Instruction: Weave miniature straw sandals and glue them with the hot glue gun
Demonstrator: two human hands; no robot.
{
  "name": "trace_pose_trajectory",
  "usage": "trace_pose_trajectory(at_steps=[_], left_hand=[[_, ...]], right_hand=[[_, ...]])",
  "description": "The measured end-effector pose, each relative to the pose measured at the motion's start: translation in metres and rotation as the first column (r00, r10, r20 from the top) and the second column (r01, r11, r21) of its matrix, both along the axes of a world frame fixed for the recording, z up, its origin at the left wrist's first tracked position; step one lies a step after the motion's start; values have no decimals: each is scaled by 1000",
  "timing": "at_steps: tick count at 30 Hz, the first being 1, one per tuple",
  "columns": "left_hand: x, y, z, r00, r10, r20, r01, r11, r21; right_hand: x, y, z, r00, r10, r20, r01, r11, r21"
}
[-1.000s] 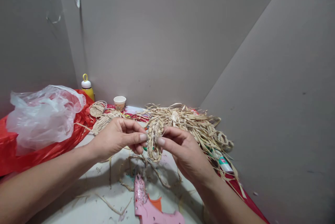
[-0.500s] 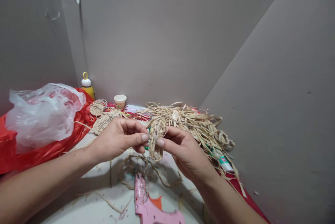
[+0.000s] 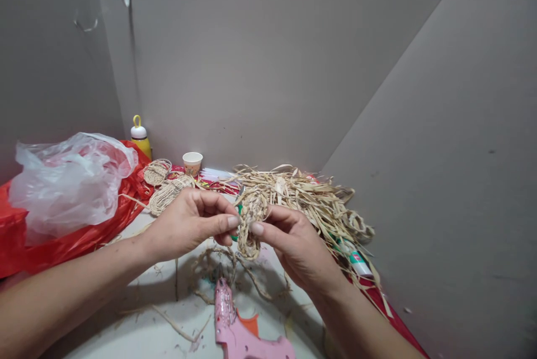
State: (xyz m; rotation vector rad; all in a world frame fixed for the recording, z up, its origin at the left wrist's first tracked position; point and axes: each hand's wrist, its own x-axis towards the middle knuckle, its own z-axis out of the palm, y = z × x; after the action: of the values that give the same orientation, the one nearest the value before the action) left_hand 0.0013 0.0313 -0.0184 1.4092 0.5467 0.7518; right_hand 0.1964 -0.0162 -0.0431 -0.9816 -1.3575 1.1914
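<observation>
Both my hands hold a small oval piece of braided straw (image 3: 250, 223) upright above the table. My left hand (image 3: 191, 222) pinches its left edge between thumb and fingers. My right hand (image 3: 293, 241) grips its right edge, thumb pressed on the front. A loose braided tail hangs from the piece down to the table. Below the hands lies a pink glue gun (image 3: 239, 328), nozzle pointing away from me.
A heap of loose straw strips (image 3: 310, 197) lies behind my right hand, with a white tube (image 3: 356, 261) at its edge. Coiled straw mats (image 3: 161, 183), a paper cup (image 3: 192, 163) and a yellow bottle (image 3: 140, 138) stand at the back. A clear plastic bag (image 3: 67, 180) rests on red plastic (image 3: 62, 239), left.
Both hands have stayed on the braided piece. My right thumb has slid a little toward the left hand, and the piece has turned slightly.
</observation>
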Motion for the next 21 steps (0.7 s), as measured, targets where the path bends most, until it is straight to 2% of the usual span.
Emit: trace_pose_trajectory(at_steps=[6,21], left_hand=[[0,0,0,1000,17,-15,-17,999,34],[-2,3,-2,1000,-12,10,13,998,-61]], right_hand=[[1,1,-3,1000,6,8,-6,1000,12],[-4,-2,-2,998,-11,-63,13,1000,29]])
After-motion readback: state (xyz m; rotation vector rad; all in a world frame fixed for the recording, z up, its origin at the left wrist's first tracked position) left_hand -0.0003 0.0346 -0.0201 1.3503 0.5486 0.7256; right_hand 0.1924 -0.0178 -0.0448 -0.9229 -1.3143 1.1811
